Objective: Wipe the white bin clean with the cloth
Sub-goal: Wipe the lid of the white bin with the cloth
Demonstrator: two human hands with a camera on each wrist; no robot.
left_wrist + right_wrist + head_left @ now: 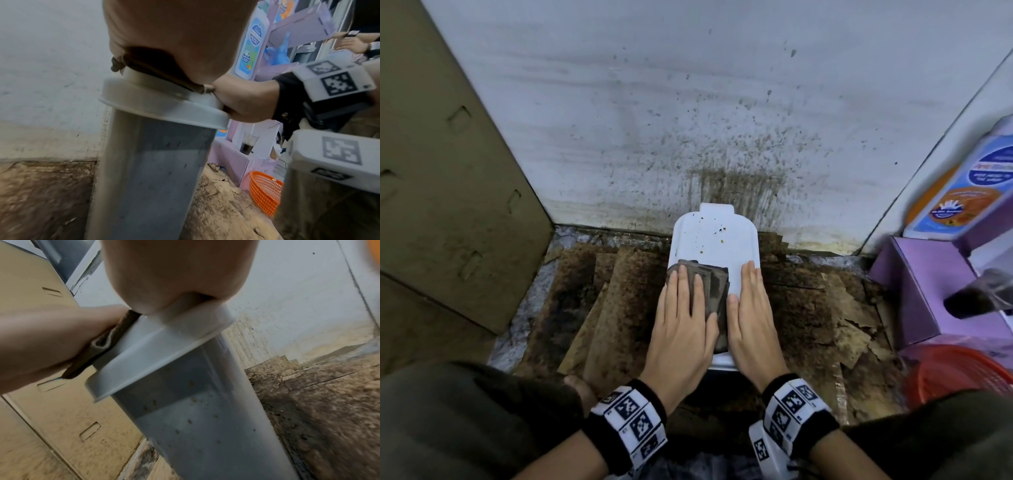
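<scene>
A white bin stands upright against the wall, and I look down on its speckled lid (714,236). A folded brown cloth (717,284) lies on the near left part of the lid. My left hand (681,318) presses flat on the cloth with straight fingers. My right hand (751,308) rests flat on the lid's right side, beside the cloth. The left wrist view shows the bin's grey-white body (152,170) below the lid rim, with the cloth (156,65) under my palm. In the right wrist view the bin wall (195,418) carries brown specks.
The white wall (688,120) behind the bin is spattered with brown. A cardboard sheet (448,171) leans at the left. Dirty cardboard scraps (602,291) cover the floor. At the right are purple boxes (914,284), a glass of dark liquid (976,298) and an orange basket (959,377).
</scene>
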